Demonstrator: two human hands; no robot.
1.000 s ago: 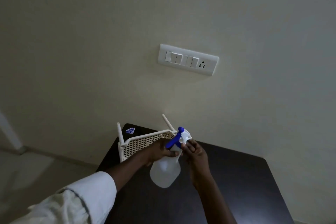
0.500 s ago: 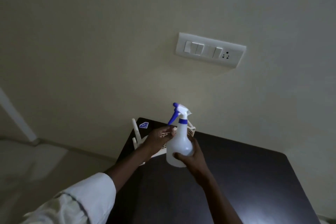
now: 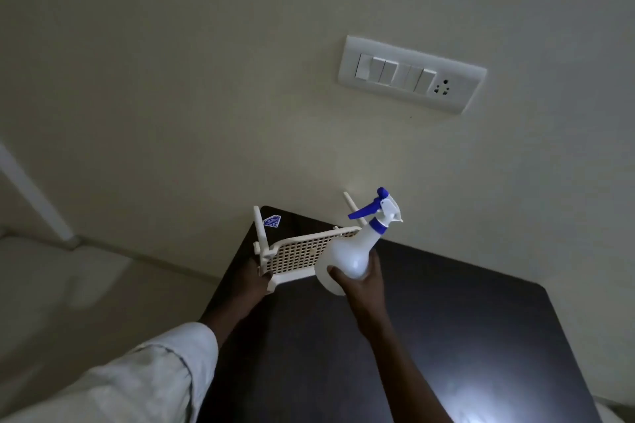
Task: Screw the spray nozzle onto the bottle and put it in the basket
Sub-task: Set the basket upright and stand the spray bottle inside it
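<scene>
A white plastic bottle [image 3: 347, 256] with a white and blue spray nozzle [image 3: 381, 211] on its neck is held tilted in the air, nozzle pointing up and to the right. My right hand [image 3: 359, 280] grips its round body from below. A cream lattice basket [image 3: 302, 252] with two upright handle posts stands at the table's far left corner, just behind and left of the bottle. My left hand [image 3: 256, 282] holds the basket's near left corner; its fingers are partly hidden by the basket.
The dark table [image 3: 446, 336] runs right and toward me, with a blue sticker [image 3: 272, 221] at its far corner. A wall with a switch plate [image 3: 410, 74] rises directly behind. Pale floor lies to the left.
My left hand left the bottle and took the basket's corner. My right hand tipped the bottle to the right, lifting it beside the basket. The basket's lattice side now faces me.
</scene>
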